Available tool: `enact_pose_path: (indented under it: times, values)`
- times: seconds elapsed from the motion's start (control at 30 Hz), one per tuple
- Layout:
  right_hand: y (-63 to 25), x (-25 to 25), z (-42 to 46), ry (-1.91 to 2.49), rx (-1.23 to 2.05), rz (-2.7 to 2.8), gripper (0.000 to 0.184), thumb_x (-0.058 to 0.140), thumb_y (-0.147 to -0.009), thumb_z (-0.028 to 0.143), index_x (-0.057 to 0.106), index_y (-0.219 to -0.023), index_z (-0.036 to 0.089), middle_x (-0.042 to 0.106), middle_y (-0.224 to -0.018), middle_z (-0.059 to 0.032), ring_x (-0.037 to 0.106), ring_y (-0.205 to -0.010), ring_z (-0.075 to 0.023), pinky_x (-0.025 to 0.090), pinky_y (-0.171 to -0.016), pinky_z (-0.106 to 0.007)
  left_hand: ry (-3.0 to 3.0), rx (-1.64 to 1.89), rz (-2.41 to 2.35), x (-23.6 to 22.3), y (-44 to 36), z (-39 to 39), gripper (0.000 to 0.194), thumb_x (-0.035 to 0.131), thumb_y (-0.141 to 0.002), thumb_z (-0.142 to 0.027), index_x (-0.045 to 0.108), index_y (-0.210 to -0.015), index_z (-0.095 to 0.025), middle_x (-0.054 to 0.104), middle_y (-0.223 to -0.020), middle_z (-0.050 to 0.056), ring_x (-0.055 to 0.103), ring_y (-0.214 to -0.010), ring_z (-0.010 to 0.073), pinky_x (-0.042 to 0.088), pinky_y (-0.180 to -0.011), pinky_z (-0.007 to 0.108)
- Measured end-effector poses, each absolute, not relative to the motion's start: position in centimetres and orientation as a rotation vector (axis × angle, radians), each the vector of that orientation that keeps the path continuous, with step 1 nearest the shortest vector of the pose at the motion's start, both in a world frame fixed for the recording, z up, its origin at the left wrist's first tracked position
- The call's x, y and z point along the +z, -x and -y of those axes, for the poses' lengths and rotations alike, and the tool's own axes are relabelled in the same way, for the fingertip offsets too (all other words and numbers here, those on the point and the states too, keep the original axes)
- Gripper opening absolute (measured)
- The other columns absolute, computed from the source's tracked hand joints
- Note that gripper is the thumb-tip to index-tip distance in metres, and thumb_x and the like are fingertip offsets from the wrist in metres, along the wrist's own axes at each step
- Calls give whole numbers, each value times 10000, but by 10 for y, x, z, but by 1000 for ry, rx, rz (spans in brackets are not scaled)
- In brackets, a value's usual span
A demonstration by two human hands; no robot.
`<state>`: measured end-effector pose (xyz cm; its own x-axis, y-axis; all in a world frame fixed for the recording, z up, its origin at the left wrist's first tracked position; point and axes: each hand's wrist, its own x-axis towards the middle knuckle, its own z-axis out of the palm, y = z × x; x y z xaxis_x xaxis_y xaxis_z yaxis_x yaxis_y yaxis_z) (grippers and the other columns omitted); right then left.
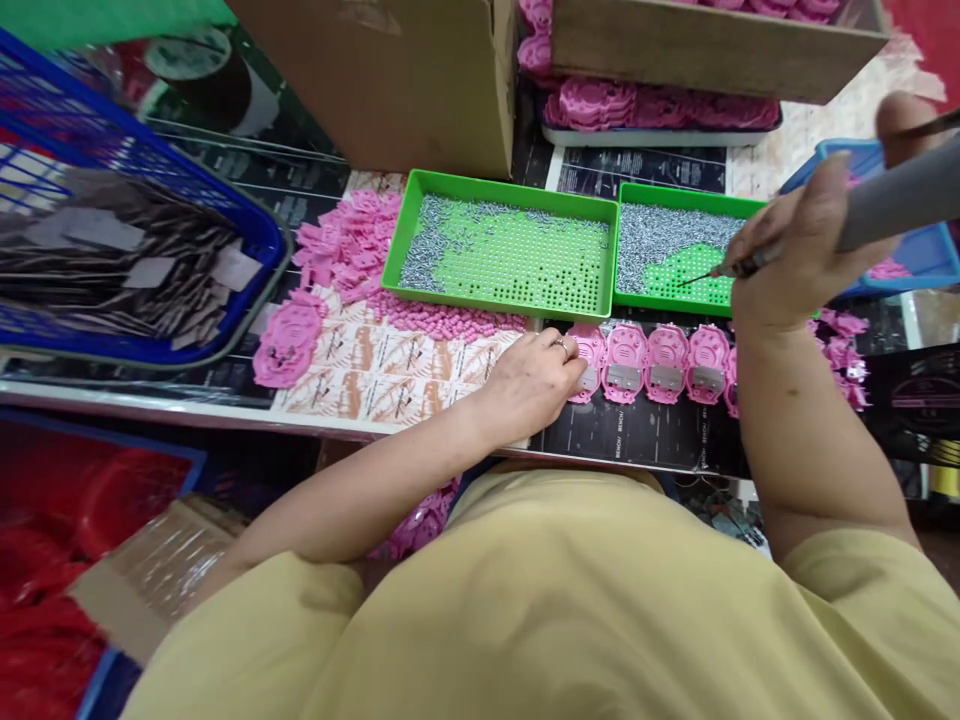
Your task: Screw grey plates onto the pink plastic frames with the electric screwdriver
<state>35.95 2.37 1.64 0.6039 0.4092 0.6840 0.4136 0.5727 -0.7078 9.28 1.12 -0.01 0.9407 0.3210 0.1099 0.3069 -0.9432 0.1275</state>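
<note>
My right hand (806, 245) is wrapped round a grey electric screwdriver (904, 195). Its thin bit points left, over the right green tray (664, 292), which holds many small silvery screws (651, 225). My left hand (534, 382), with a ring on one finger, is closed on the edge of the leftmost pink plastic casing (591, 352); the fingertips are partly hidden. Several like casings run rightward in a row, among them one with a metal plate (624, 362). The left green tray (499, 300) also holds loose screws, mostly along its left and back sides.
Small pink pieces (450, 320) and a pink parts pile (349, 245) lie left of the trays. A blue basket (225, 345) of flat dark pieces stands far left. Cardboard boxes (405, 90) rise behind; a blue bin (930, 262) sits at right.
</note>
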Motion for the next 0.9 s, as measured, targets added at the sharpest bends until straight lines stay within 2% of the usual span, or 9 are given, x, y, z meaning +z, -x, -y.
enact_pose_path:
  times: [0.1, 0.17, 0.3, 0.4, 0.5, 0.63, 0.77, 0.9]
  values:
    - [-348, 2, -47, 958, -130, 939, 687, 636, -750, 712, 434, -1207, 240, 306, -486, 169, 322, -271, -35, 213, -291, -197, -2966, 155, -508, 1, -94, -14, 154, 639, -929, -248, 705, -983, -119, 678, -983, 94, 574, -912, 222, 451, -757, 333]
    - [-347, -3, -53, 955, -123, 966, 663, 630, -776, 674, 419, -1225, 233, 314, -486, 181, 315, -262, -20, 221, -291, -173, -2943, 166, -517, 1, -92, -14, 167, 638, -933, -264, 705, -991, -122, 675, -985, 89, 567, -912, 218, 451, -771, 330]
    - [-347, 1, -50, 913, -134, 999, 478, 672, -786, 584, 462, -1028, 230, 401, -586, 166, 342, -295, 26, 239, -307, -137, -2901, 203, -526, -1, -90, -15, 180, 614, -948, -268, 707, -1003, -125, 672, -984, 78, 560, -913, 211, 456, -796, 325]
    - [-345, 2, -48, 931, -100, 1045, 427, 672, -802, 561, 448, -934, 222, 404, -575, 161, 355, -301, 20, 257, -314, -135, -2894, 227, -518, -2, -90, -15, 177, 617, -945, -272, 707, -991, -127, 670, -976, 75, 558, -911, 213, 456, -795, 324]
    - [-345, 0, -47, 950, -105, 1009, 456, 642, -810, 604, 444, -976, 229, 362, -506, 168, 334, -277, -10, 235, -301, -148, -2901, 237, -522, -2, -90, -15, 169, 628, -937, -270, 709, -995, -133, 671, -974, 72, 562, -914, 219, 458, -787, 326]
    - [-348, -1, -47, 995, -69, 987, 561, 654, -791, 629, 438, -1121, 231, 502, -607, 131, 376, -309, -25, 266, -306, -190, -2911, 200, -519, -1, -91, -15, 180, 636, -931, -277, 711, -1004, -130, 672, -980, 77, 564, -917, 221, 461, -777, 331]
    - [-347, -4, -50, 955, -89, 968, 509, 650, -798, 625, 433, -1047, 238, 298, -489, 163, 297, -284, -29, 205, -305, -196, -2921, 194, -517, -1, -91, -15, 193, 618, -938, -278, 706, -1031, -133, 672, -973, 78, 563, -915, 222, 457, -770, 333]
    - [-345, -7, -52, 963, -104, 941, 489, 659, -819, 547, 407, -1099, 236, 293, -523, 163, 304, -305, -14, 206, -336, -169, -2923, 186, -525, 0, -92, -15, 204, 635, -929, -287, 711, -1040, -133, 678, -974, 81, 567, -930, 231, 455, -778, 338]
